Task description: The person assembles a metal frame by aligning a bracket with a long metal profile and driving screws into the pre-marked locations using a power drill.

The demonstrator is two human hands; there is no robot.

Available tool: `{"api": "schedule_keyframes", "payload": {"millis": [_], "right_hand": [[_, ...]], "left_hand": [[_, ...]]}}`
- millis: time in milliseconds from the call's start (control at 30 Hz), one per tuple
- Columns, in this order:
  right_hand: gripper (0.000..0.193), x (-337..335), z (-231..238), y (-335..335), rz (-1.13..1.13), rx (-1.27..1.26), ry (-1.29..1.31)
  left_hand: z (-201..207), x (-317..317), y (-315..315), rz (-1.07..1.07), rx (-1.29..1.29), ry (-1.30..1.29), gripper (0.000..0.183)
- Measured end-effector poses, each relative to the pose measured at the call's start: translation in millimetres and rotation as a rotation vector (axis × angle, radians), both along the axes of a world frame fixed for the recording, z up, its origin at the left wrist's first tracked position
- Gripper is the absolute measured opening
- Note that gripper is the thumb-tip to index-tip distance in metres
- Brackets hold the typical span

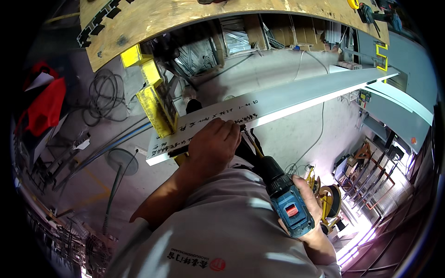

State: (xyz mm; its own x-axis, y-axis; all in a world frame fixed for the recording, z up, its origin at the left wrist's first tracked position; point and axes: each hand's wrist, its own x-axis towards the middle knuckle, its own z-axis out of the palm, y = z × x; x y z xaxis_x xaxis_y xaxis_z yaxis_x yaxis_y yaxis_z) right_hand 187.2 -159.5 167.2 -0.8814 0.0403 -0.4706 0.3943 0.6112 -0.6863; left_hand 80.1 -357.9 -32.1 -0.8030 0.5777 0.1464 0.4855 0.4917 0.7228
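Observation:
A long pale grey panel (301, 99) with handwriting on its left part stretches in front of me toward the far right. My left hand (215, 143) rests at its near edge with fingers curled together. A small dark piece shows by the fingertips, but I cannot make out what they hold. In my right hand (308, 199) is a blue and black cordless drill (278, 190). Its long thin bit points up and left at the panel's near edge, close beside the left fingertips. Whether the tip touches the panel cannot be told.
Yellow stands (157, 111) support the panel's left end; a yellow bracket (381, 58) is at its far right. A wooden workbench (176, 18) curves along the back. Coiled cable (105, 95) and a round base plate (122, 161) are on the floor at left.

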Motion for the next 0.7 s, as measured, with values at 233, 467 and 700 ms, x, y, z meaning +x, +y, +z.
{"api": "schedule_keyframes", "payload": {"millis": [233, 467, 700], "right_hand": [[0.079, -17, 6, -4, 0.042, -0.029, -0.042], [0.081, -36, 14, -8, 0.108, -0.010, -0.110], [0.077, -54, 15, -13, 0.208, 0.016, -0.081]], "left_hand": [[-2, -1, -1, -0.016, -0.005, 0.002, 0.021], [0, -4, -3, -0.049, -0.002, -0.027, 0.025], [1, -7, -2, -0.085, 0.026, -0.064, 0.025]]}}
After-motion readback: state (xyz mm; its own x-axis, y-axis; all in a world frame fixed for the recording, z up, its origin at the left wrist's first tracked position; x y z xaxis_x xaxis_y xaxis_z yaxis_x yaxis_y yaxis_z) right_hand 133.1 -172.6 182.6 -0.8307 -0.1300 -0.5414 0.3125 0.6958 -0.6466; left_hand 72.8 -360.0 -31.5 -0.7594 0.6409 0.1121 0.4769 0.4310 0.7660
